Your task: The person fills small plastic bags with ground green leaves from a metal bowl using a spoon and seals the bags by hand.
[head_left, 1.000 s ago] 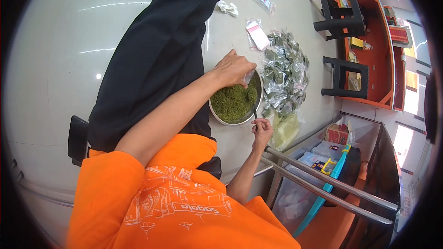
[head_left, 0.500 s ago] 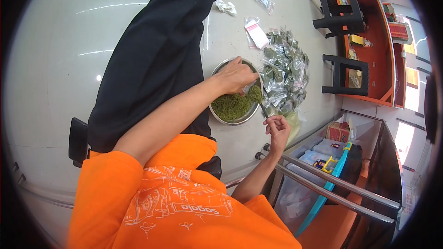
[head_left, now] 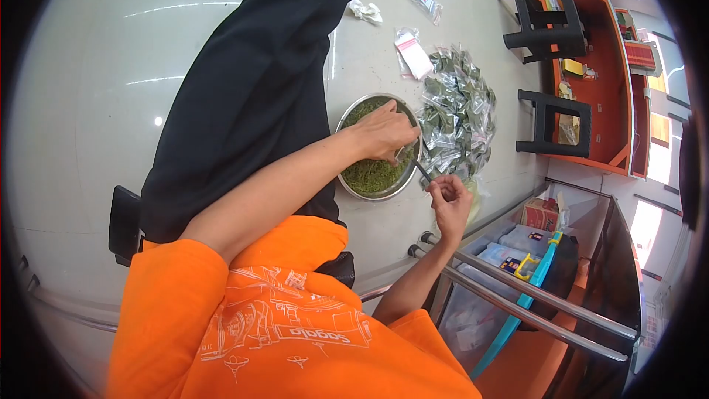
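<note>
A round steel bowl (head_left: 378, 197) stands on the floor, with green shredded herb (head_left: 369, 176) in it. My left hand (head_left: 382, 133) is over the bowl, its fingers closed on a small clear plastic bag that the hand mostly hides now. In my right hand (head_left: 450, 199), just outside the bowl's right side, a spoon is pinched by its dark handle (head_left: 422, 171). The spoon's head is at the fingers of my left hand and largely hidden, so I cannot tell whether it is inside the bag. Beside the bowl lies a pile of filled clear bags (head_left: 458, 114).
A stack of flat bags (head_left: 413, 55), another clear packet (head_left: 426, 4) and a crumpled tissue (head_left: 365, 12) lie beyond the bowl. Two black stools (head_left: 554, 122) stand by an orange shelf (head_left: 602, 81). A metal-railed rack (head_left: 532, 310) is close to my right arm.
The herb-heaped spoon has gone from plain view to the fingers of my left hand. My left hand has shifted slightly right and down, covering the bag. My right hand has moved slightly right.
</note>
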Motion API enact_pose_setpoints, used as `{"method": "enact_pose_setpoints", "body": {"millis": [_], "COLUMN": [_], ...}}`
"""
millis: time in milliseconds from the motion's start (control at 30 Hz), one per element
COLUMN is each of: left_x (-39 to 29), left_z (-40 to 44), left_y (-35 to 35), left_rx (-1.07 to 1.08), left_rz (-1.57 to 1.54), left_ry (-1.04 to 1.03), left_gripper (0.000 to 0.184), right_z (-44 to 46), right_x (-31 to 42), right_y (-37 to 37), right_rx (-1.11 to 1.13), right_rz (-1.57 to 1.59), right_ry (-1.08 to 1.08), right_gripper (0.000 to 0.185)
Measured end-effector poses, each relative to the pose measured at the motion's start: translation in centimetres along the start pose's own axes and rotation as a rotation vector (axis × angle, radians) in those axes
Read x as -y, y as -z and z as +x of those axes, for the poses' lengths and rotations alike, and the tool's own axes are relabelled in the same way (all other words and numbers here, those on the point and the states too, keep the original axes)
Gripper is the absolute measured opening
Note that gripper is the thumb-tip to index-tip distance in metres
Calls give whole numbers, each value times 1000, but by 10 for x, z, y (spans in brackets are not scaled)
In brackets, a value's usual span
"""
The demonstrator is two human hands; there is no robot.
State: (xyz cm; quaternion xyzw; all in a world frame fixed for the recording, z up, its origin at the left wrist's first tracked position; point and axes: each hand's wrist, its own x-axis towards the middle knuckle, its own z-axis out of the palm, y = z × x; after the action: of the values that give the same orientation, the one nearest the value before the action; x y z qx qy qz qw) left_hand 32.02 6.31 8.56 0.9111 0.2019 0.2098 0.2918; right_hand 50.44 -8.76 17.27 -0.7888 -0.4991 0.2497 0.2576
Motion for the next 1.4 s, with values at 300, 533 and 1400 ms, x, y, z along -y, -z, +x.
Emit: {"method": "enact_pose_setpoints", "body": {"millis": [300,533,1400], "left_x": [2,3,13], "left_z": [0,2,2], "left_y": [1,5,8], "left_rx": [-90,-161,-298], "left_rz": [-157,-273,-510], "left_ry": [-2,18,202], "left_gripper": [47,44,56], "right_z": [-3,-8,-15], "right_x": [45,49,30], "right_y": [-31,-21,-18], "right_rx": [-247,-379,-565], "right_rz": [-587,-708,-488], "right_ry": [551,653,449], "right_gripper": [13,16,10]}}
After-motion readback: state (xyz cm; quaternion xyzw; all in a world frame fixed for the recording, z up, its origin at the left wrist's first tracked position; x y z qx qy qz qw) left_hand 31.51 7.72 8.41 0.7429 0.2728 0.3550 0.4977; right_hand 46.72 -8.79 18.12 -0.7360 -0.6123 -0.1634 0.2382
